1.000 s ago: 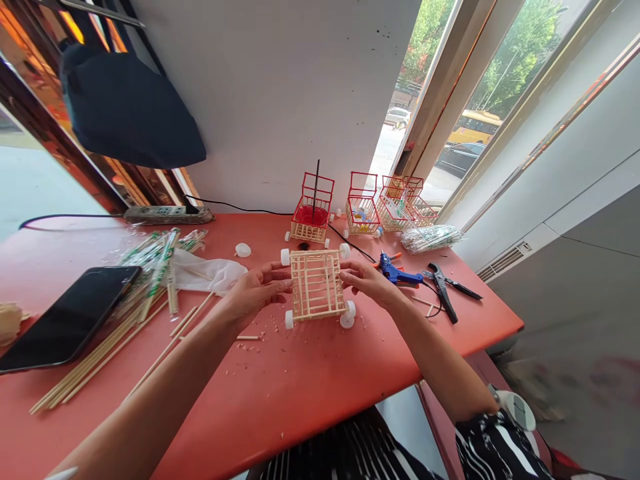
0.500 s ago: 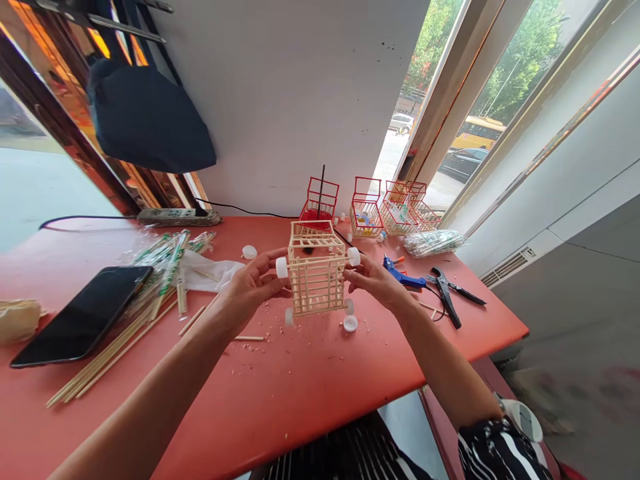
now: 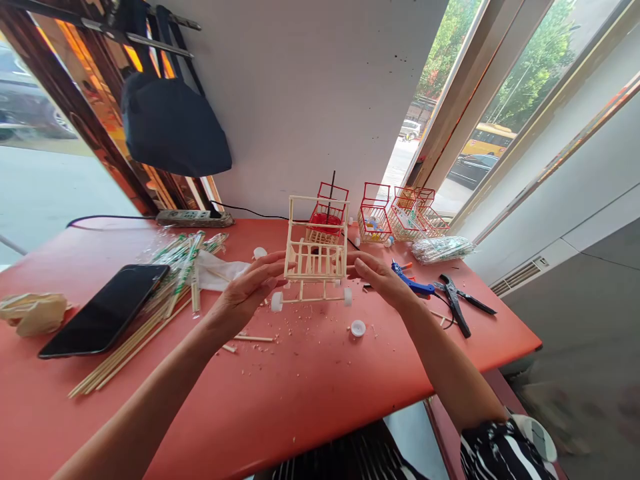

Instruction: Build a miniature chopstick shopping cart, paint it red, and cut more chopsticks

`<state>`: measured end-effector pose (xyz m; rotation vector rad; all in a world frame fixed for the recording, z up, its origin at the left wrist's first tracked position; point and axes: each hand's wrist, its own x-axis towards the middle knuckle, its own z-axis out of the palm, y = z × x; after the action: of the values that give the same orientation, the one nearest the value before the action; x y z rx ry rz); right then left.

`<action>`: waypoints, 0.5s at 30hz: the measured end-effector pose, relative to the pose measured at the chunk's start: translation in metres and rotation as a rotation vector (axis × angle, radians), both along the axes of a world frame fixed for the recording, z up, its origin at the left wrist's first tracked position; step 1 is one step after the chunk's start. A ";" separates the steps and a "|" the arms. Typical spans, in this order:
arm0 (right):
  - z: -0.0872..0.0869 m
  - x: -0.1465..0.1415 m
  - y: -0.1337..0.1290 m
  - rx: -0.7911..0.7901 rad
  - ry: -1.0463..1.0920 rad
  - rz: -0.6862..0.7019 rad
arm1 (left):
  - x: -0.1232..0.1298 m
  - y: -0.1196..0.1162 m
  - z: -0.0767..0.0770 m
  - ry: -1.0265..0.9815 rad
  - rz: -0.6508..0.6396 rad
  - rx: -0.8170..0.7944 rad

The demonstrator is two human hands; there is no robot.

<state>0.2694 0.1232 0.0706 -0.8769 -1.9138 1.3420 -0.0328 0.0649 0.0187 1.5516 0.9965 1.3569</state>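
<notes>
Left of the work lie a phone [image 3: 103,310] and some sticks [image 3: 131,345]; then comes the left hand [image 3: 247,287], its fingers gripping the left side of the cart [image 3: 316,275], which stands upright, tall handle frame on top and axle running crosswise from side to side. The right hand [image 3: 379,277] grips the opposite side (neither hand is clearly nearer), with the glue gun [image 3: 414,285] and pliers [image 3: 455,307] beyond.

Between the left hand [image 3: 253,283] and right hand [image 3: 383,279] is 1 cart [image 3: 320,276], with other carts [image 3: 376,237] behind it, 1 cap [image 3: 358,328] on the table [image 3: 320,407] before it, 1 phone [image 3: 105,310] and sticks [image 3: 127,358] left, 1 glue gun [image 3: 414,285] and pliers [image 3: 456,305] right.
</notes>
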 end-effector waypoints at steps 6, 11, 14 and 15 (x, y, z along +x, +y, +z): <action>-0.015 -0.006 -0.002 0.067 0.032 0.008 | -0.001 -0.003 0.000 0.151 0.006 0.055; -0.031 -0.004 0.003 0.158 0.009 0.012 | -0.008 -0.006 -0.007 0.290 -0.015 0.028; -0.037 -0.002 0.004 0.212 -0.041 0.029 | -0.012 -0.005 -0.017 0.350 -0.008 0.029; -0.039 -0.001 0.004 0.221 -0.054 0.032 | -0.012 -0.005 -0.020 0.350 0.002 0.034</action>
<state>0.2685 0.1273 0.0319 -0.7816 -2.0782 1.1080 -0.0446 0.0602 -0.0015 1.8546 1.1885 1.1288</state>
